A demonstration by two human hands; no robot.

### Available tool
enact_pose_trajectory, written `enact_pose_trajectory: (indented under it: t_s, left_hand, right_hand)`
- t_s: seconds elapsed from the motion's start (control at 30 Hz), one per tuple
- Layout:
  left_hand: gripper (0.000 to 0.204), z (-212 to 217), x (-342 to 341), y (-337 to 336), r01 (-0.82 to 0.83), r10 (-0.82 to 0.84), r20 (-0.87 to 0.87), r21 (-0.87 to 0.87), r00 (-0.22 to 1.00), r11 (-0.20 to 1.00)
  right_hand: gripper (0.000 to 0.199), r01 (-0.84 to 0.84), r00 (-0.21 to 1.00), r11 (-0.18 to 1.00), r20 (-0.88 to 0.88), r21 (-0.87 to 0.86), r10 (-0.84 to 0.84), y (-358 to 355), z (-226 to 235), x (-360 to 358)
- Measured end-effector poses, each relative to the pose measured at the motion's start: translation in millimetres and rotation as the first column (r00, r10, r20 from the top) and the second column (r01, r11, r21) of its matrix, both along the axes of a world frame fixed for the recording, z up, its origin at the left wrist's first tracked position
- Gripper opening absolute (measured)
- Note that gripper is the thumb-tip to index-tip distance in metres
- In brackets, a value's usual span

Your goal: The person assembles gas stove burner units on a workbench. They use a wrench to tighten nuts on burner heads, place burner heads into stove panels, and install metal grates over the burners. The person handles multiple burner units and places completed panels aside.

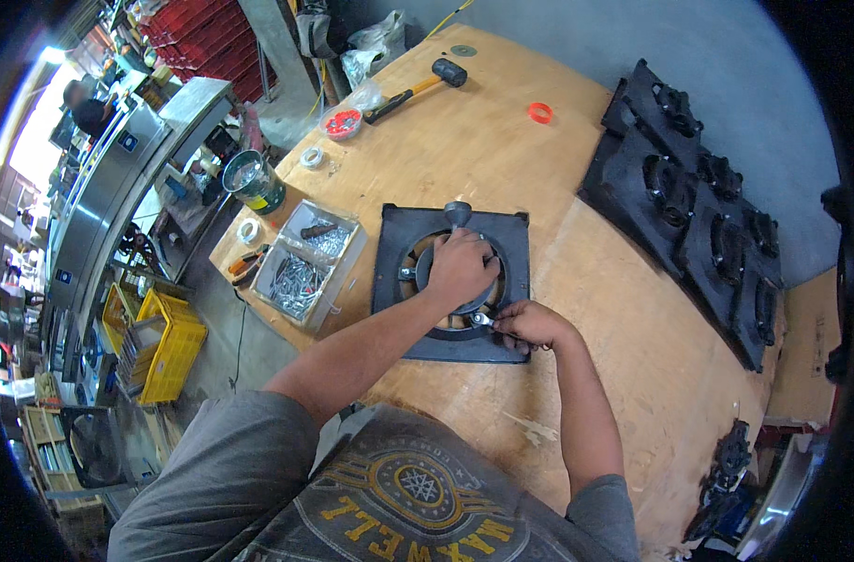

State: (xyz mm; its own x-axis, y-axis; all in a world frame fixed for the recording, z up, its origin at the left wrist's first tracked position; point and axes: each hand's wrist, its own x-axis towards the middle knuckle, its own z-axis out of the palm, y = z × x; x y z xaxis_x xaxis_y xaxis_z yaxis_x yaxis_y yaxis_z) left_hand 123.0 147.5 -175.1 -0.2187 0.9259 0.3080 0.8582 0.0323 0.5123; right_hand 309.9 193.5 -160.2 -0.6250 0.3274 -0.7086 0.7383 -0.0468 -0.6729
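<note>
A square black metal plate [390, 309] lies on the wooden table in front of me, with a round opening in its middle. In that opening sits a dark round burner [425, 270], its neck and flared end [458, 214] pointing away from me. My left hand [463, 267] is closed over the burner, gripping it from above; its fingertips are partly hidden. At the near right of the opening, my right hand [537, 325] pinches a silver wrench [481, 319]. The wrench head rests at the ring's edge; what it fits onto is too small to tell.
Left of the plate are a divided bin [338, 295] of screws, pliers [249, 265], tape rolls [312, 157] and a dark green bucket [255, 183]. Farther off lie a mallet [418, 89] and an orange ring [539, 112]. Several black burner plates [670, 201] stack at right.
</note>
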Motion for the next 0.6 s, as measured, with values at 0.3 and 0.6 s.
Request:
enact_pose_trajectory:
  t_s: [0.3,0.6]
  left_hand:
    - [0.018,4.2,-0.4,-3.6,-0.035,0.032,-0.048,-0.056,0.998,0.998]
    - [0.020,5.4,1.2,-2.6,-0.028,0.025,-0.049,-0.051,0.998,0.998]
  right_hand:
    - [0.017,0.308,0.941,0.936,-0.087,-0.172,-0.326,-29.1,-8.3,5.5]
    - [0.018,0.635,0.717,0.768,-0.303,-0.090,-0.628,-93.3,-46.4,0.4]
